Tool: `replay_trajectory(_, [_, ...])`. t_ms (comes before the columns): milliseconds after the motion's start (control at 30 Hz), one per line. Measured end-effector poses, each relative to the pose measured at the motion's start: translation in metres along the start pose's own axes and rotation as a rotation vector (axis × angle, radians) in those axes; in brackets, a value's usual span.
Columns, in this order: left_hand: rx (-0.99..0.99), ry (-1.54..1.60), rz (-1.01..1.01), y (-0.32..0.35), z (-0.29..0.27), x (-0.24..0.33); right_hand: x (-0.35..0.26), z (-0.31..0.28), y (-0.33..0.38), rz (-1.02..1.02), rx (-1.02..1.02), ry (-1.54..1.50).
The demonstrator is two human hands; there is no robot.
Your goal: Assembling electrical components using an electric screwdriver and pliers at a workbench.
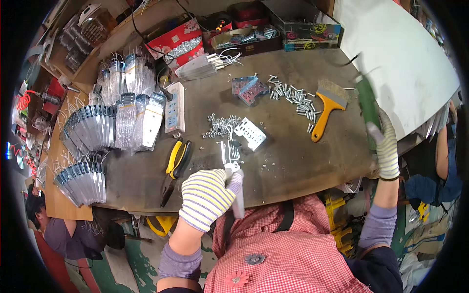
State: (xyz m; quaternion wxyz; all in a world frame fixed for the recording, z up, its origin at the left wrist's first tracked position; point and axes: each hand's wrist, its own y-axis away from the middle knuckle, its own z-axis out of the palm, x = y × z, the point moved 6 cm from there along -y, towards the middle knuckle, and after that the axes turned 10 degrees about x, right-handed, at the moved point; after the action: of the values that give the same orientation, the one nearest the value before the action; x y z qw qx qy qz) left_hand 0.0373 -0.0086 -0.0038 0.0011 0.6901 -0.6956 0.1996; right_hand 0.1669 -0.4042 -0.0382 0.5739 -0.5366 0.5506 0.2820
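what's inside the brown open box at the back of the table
The brown box holds loose silvery metal parts; what lies beneath them is covered.

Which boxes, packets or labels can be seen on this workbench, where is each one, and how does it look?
Red carton: back left of the bench, open, red with pale patterns, shiny metal parts inside.
Dark tray box: back centre, low, brown, holding metal pieces.
Clear box: back right, transparent, bright printed front strip.
Clear plastic packets: left side, fanned in rows, each with a metal plate.
No screens or signs in view.
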Motion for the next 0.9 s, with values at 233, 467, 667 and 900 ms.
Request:
replay_trajectory(233, [0.063,0.115,-0.112,0.004,0.013,-0.002,-0.021,0.144,0.068,0.746,-0.129,-1.575])
replay_trajectory(467, [0.098,0.202,-0.144,0.009,0.023,-0.006,-0.024,0.185,0.094,0.899,0.045,-1.684])
replay_trajectory(667, [0.082,0.167,-0.118,0.008,0.020,-0.008,-0.025,0.194,0.098,0.909,0.105,-1.637])
replay_trajectory(900, [0.055,0.146,-0.082,0.005,0.020,-0.005,-0.028,0.198,0.099,0.930,0.122,-1.631])
